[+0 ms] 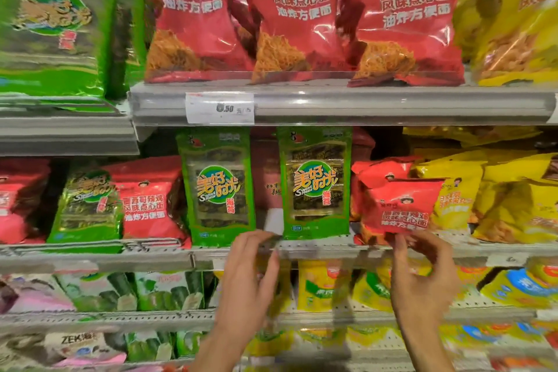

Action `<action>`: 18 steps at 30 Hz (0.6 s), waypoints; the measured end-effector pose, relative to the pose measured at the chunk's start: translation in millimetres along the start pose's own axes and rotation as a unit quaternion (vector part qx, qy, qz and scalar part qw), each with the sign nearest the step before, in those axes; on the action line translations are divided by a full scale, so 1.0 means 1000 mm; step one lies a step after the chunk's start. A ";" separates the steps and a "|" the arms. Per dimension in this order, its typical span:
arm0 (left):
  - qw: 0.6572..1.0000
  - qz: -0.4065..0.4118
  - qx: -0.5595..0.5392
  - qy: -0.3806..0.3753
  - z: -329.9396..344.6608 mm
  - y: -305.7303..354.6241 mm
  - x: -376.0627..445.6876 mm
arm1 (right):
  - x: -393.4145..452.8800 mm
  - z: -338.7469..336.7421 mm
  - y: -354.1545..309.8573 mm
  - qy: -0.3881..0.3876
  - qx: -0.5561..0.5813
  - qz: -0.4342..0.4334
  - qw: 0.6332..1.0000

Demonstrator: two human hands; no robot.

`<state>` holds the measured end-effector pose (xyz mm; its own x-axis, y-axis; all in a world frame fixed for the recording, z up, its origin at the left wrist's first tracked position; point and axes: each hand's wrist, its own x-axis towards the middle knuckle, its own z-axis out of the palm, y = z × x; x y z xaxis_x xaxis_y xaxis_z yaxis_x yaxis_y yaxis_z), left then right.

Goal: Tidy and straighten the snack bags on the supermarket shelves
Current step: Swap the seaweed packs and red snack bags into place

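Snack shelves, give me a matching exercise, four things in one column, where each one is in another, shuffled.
Things:
1. price tag
2. left hand
3. right hand
4. yellow bags

Places:
A. pinching the bottom of a small red bag
B. top shelf, far right
C. on the rail under the big red bags
D. at the shelf edge below two green seaweed bags

Pairs: 1-C, 2-D, 3-A, 4-B

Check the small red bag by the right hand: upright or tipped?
Upright, slightly tilted: small red bag stands label-forward; right hand pinches its bottom edge.
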<state>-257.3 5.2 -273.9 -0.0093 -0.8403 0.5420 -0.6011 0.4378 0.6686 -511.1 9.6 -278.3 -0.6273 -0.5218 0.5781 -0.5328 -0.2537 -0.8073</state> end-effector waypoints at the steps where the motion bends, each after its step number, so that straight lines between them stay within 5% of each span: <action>1: 1.000 -0.006 0.000 0.027 -0.012 -0.007 0.004 | -0.008 0.010 -0.006 -0.013 0.002 -0.001 1.000; 6: 0.995 -0.049 0.003 0.091 -0.053 -0.032 0.024 | -0.028 0.059 -0.033 -0.069 0.010 0.006 0.998; 18: 0.991 -0.112 0.009 0.077 -0.063 -0.043 0.043 | 0.003 0.107 -0.039 -0.197 -0.045 0.072 0.977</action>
<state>-181.1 -29.8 -246.8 0.2474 -0.8566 0.4528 -0.5888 0.2382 0.7724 -431.4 -69.1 -257.5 -0.4428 -0.8238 0.3539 -0.5134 -0.0907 -0.8533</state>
